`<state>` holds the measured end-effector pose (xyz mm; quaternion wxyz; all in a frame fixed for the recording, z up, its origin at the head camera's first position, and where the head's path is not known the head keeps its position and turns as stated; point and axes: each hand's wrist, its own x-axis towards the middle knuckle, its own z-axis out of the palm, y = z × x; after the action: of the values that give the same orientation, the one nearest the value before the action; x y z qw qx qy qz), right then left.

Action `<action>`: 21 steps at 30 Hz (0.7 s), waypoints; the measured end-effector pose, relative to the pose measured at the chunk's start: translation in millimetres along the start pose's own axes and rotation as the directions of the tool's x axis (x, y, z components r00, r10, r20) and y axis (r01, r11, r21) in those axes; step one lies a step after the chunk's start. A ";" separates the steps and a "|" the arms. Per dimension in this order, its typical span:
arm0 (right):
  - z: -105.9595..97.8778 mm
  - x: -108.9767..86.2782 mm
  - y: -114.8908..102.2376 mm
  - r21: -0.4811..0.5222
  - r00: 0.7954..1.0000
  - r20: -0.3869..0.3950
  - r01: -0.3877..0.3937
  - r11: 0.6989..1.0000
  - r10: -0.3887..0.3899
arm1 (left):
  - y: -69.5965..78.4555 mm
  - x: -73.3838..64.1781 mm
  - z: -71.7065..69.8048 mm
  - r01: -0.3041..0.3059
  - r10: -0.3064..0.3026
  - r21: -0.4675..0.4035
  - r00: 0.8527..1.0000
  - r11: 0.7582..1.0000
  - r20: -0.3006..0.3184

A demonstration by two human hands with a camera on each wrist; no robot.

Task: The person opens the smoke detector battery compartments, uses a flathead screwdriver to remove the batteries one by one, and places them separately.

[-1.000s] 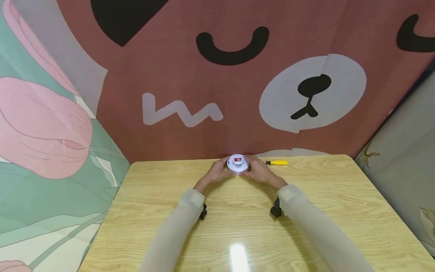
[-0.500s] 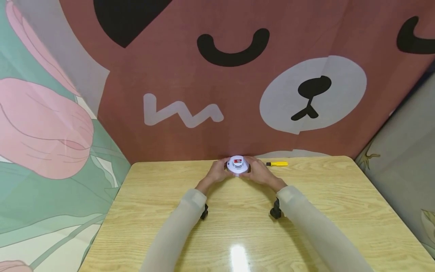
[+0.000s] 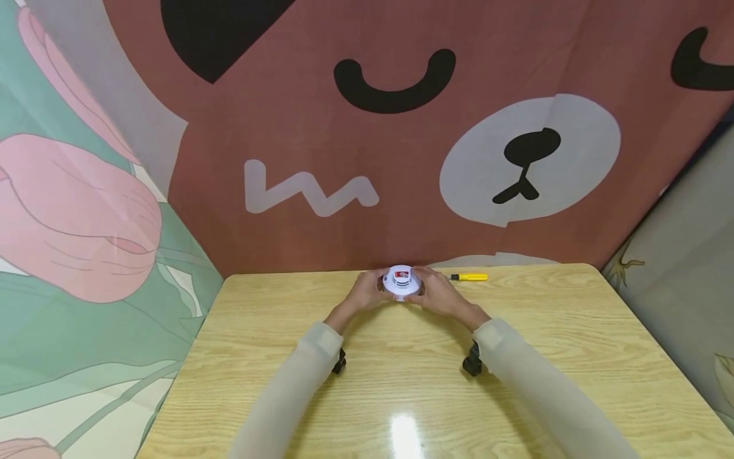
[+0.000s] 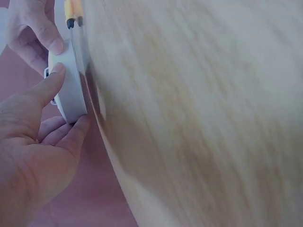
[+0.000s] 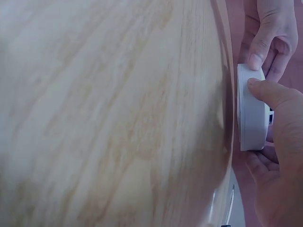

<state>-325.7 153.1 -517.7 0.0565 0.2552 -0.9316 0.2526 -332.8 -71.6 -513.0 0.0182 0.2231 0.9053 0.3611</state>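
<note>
A round white smoke detector [image 3: 401,285] with a red label on its raised middle is at the table's far edge, label side up. From the left, my left hand [image 3: 366,291] grips its rim, thumb on the near side and fingers round the back. My right hand [image 3: 441,295] holds the opposite side the same way. Both thumbs press the near wall, close together. In the right wrist view a thin seam shows along the base of the smoke detector [image 5: 253,113], which is right at the tabletop. Its underside is hidden.
A screwdriver [image 3: 472,277] with a yellow handle lies just right of the right hand, along the far edge of the wooden table [image 3: 275,363]. Behind that edge hangs a reddish-brown cloth [image 3: 309,242] printed with a bear face. Printed cloths also hang at both sides.
Both wrists have spread slightly apart, while the hands keep their grip on the smoke detector. The head view has shifted a little; the screwdriver stays in place.
</note>
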 end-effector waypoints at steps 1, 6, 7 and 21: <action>-0.8 -0.9 -1.1 0.000 1.000 -0.001 0.004 1.000 -0.004 | 0.5 -1.2 -0.8 -0.010 0.010 0.004 1.000 1.000 -0.004; -4.8 -6.9 -6.4 -0.004 0.999 -0.003 0.035 0.999 -0.035 | 6.7 -9.5 -6.0 -0.001 0.001 -0.015 1.000 1.000 -0.002; -5.5 -8.4 -7.6 -0.003 0.999 -0.002 0.039 0.999 -0.039 | 8.4 -11.6 -7.1 0.006 -0.006 -0.024 1.000 1.000 0.005; -10.0 -35.4 -22.3 -0.011 0.988 -0.055 0.142 0.990 -0.142 | 22.3 -41.6 -10.5 -0.038 0.039 -0.039 0.999 0.999 0.022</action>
<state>-284.1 157.4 -507.5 0.1014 0.3135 -0.9100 0.2517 -288.7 -81.5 -495.9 0.0259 0.2444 0.8934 0.3762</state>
